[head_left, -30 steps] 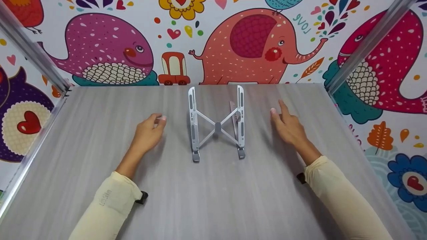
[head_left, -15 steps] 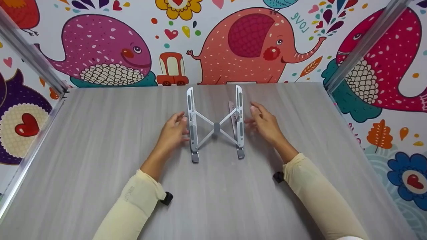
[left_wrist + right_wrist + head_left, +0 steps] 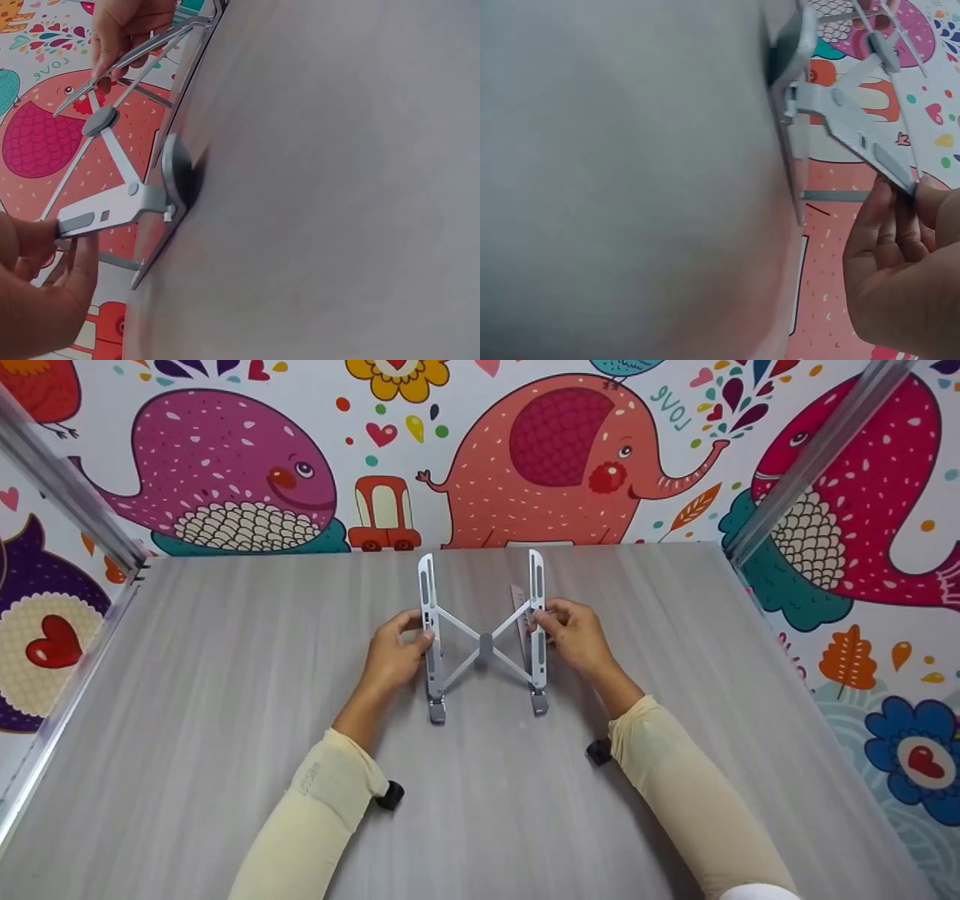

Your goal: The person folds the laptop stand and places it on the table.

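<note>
A silver folding laptop stand (image 3: 486, 645) stands unfolded on the table, its two long side rails joined by an X-shaped brace with a grey centre hub. My left hand (image 3: 394, 651) pinches the left rail between thumb and fingers, around mid-length. On the other side my right hand (image 3: 581, 636) pinches the right rail, thumb on top and fingers beneath. In the left wrist view, the stand's near rail (image 3: 105, 210) slopes up from a rounded grey foot, and the left fingers grip it. The right wrist view has the right fingers on the other rail (image 3: 862, 139).
The grey wood-grain table (image 3: 495, 810) stretches around the stand. Behind it rises a wall (image 3: 390, 450) printed with cartoon animals. Metal posts (image 3: 810, 465) stand at the back corners. Dark wrist cameras (image 3: 390, 795) sit under both cream sleeves (image 3: 300, 817).
Both hands have moved inward from either side of the stand and have taken hold of its rails. The stand itself remains in about the same place.
</note>
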Action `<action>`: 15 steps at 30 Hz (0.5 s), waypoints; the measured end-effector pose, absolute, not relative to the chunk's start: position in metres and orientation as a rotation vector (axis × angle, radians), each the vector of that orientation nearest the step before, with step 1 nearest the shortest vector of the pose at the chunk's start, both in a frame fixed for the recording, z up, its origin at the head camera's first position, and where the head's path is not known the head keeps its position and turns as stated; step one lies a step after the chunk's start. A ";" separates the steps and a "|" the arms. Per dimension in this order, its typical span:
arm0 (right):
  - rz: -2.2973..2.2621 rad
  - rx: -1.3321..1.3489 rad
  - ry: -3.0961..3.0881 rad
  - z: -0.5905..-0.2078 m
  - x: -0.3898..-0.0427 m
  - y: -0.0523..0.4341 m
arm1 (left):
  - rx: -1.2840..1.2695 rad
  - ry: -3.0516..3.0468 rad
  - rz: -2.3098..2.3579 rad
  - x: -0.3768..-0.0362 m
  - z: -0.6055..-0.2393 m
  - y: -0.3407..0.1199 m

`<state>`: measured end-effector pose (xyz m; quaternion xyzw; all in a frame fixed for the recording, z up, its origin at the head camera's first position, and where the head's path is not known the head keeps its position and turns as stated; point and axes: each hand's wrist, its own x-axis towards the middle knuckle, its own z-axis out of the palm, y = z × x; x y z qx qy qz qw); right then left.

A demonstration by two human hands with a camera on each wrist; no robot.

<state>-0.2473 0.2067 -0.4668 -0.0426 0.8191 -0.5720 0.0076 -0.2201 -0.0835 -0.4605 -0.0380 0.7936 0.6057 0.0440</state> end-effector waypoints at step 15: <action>-1.748 -0.038 2.601 -0.468 -0.247 0.203 | -0.117 2.431 1.838 -0.222 -0.458 -0.085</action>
